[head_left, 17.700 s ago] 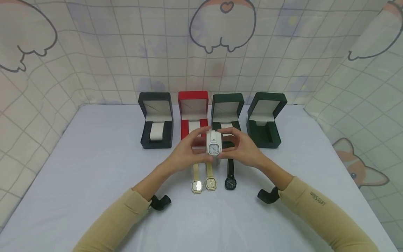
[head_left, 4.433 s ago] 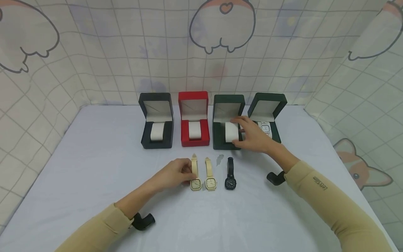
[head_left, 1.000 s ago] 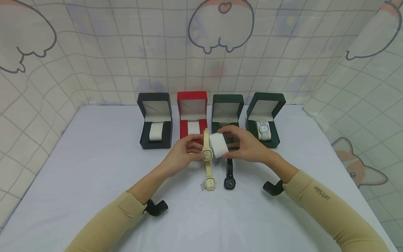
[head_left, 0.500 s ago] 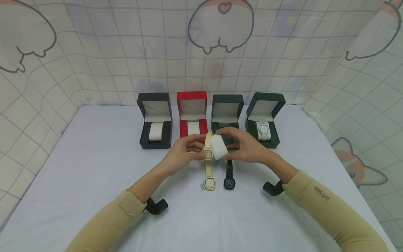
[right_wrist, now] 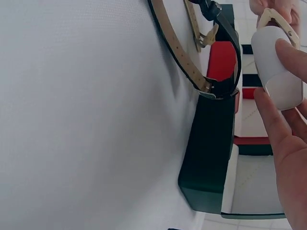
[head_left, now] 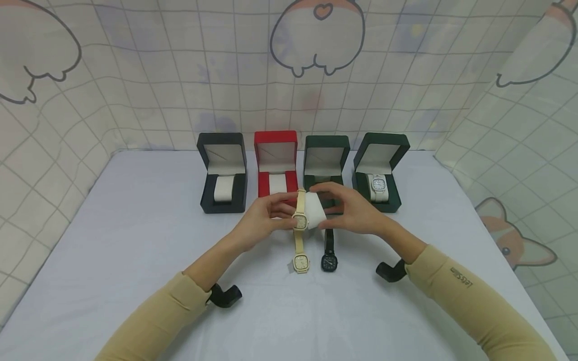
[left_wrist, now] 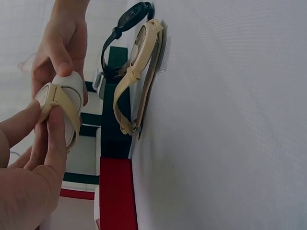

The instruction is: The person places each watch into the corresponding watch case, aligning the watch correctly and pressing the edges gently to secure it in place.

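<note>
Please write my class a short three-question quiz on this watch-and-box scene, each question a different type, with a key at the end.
1. Multiple choice: while the right hand holds a white cushion, what does the left hand hold? (a) a box lid (b) a cream watch (c) a pen
2. True or false: the white watch sits in the box farthest to the person's left.
3. Count: how many watches lie directly on the table, unheld and unboxed?

Key:
1. b
2. False; the white watch sits in the rightmost green box.
3. Two: a second cream watch and a black watch.
</note>
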